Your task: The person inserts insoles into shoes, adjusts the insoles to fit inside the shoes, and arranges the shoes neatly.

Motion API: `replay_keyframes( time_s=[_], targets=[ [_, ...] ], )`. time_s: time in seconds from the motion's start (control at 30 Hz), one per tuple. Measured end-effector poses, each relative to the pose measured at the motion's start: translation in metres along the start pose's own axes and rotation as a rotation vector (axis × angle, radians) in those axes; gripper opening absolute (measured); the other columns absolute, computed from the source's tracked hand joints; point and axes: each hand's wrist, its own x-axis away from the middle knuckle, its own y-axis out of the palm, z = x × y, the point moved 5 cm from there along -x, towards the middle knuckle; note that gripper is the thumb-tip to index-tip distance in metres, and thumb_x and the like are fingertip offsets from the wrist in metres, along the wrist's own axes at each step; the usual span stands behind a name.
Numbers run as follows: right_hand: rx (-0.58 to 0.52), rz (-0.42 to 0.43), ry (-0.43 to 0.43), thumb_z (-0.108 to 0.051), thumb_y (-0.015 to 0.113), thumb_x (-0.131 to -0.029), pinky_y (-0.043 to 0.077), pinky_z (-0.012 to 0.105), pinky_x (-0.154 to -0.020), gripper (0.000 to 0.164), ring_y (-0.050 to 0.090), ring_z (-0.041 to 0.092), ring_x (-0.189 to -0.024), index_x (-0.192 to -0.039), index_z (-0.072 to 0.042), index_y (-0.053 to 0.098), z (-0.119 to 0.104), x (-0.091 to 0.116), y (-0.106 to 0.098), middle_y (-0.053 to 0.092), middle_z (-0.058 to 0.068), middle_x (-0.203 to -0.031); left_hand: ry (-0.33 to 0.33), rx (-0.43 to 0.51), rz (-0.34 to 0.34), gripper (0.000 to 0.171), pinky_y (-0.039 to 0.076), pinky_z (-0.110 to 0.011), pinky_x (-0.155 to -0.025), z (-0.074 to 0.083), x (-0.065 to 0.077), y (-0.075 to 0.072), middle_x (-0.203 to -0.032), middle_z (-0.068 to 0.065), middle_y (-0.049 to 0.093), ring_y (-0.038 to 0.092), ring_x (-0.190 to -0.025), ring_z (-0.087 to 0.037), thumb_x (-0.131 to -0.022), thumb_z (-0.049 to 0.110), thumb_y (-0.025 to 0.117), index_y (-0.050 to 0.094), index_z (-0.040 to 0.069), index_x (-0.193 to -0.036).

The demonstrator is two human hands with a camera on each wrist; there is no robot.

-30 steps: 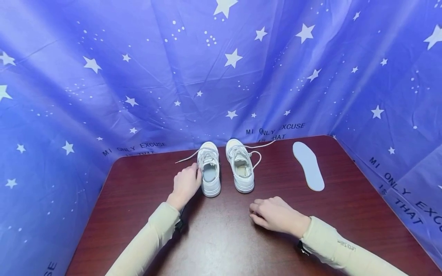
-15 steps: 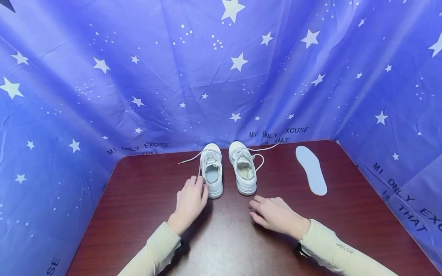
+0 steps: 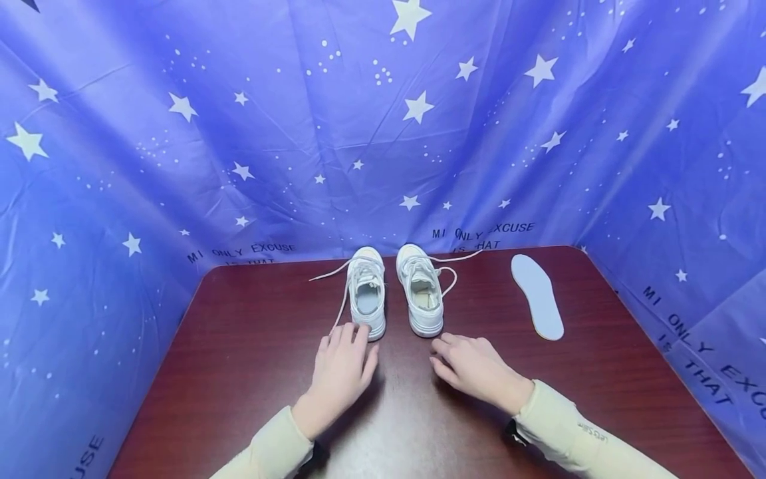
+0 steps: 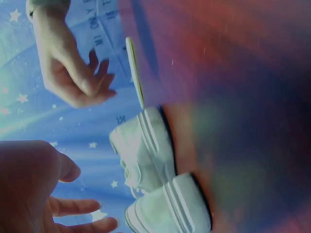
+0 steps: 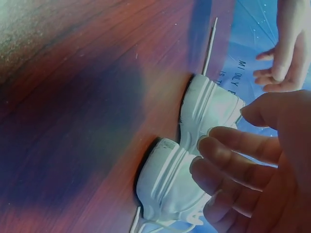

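Two white lace-up sneakers stand side by side toward the back of the table, heels facing me. Inside the left sneaker (image 3: 370, 293) lies a grey-white insole (image 3: 367, 301); the right sneaker (image 3: 423, 299) shows a yellowish inner sole. My left hand (image 3: 341, 369) hovers behind the left sneaker's heel, its fingers relaxed and holding nothing. Near the heel of the right sneaker is my right hand (image 3: 481, 369), loosely bent and also holding nothing. Both hands appear apart from the sneakers in the left wrist view, where the heels (image 4: 182, 206) are plain to see.
A loose pale insole (image 3: 537, 296) lies flat at the right of the brown table (image 3: 251, 372). Untied laces (image 3: 449, 279) trail out from both sneakers. A blue star-patterned curtain (image 3: 335, 133) hangs around the table's back and sides.
My left hand has drawn back from the left sneaker's side to behind its heel. The right hand has hardly moved. The head view has shifted slightly.
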Motion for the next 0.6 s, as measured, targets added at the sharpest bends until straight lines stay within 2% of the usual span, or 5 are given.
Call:
replay_keyframes(
  time_s=[0.27,0.43,0.6],
  targets=[
    [0.006,0.002,0.075,-0.026,0.064,-0.083,0.036,0.029,-0.035,0.019,0.049,0.012,-0.046,-0.070,-0.020,0.052,0.007,-0.003,-0.002,0.050,-0.010,-0.061,0.020,-0.028,-0.035,0.033,0.048,-0.048,-0.075,0.007,0.015,0.001,-0.098,-0.010,0.062,0.057,-0.093,-0.028,-0.087,0.040,0.058,0.062,0.011,-0.104],
    [-0.019,-0.020,0.143,-0.026,0.064,-0.083,0.032,0.029,-0.035,0.021,0.048,0.013,-0.045,-0.069,-0.020,0.050,0.017,-0.009,-0.002,0.046,-0.010,-0.057,0.041,-0.042,-0.039,0.033,0.045,-0.045,-0.071,0.010,0.020,-0.001,-0.096,-0.008,0.062,0.057,-0.091,-0.027,-0.087,0.042,0.059,0.063,0.012,-0.101],
    [-0.031,-0.012,0.214,-0.024,0.062,-0.084,0.035,0.034,-0.036,0.021,0.054,0.019,-0.049,-0.068,-0.020,0.049,0.033,-0.022,-0.005,0.047,-0.006,-0.056,0.051,-0.035,-0.045,0.030,0.045,-0.043,-0.070,0.011,0.024,-0.003,-0.092,-0.007,0.062,0.057,-0.087,-0.027,-0.087,0.041,0.060,0.061,0.012,-0.095]
  ],
)
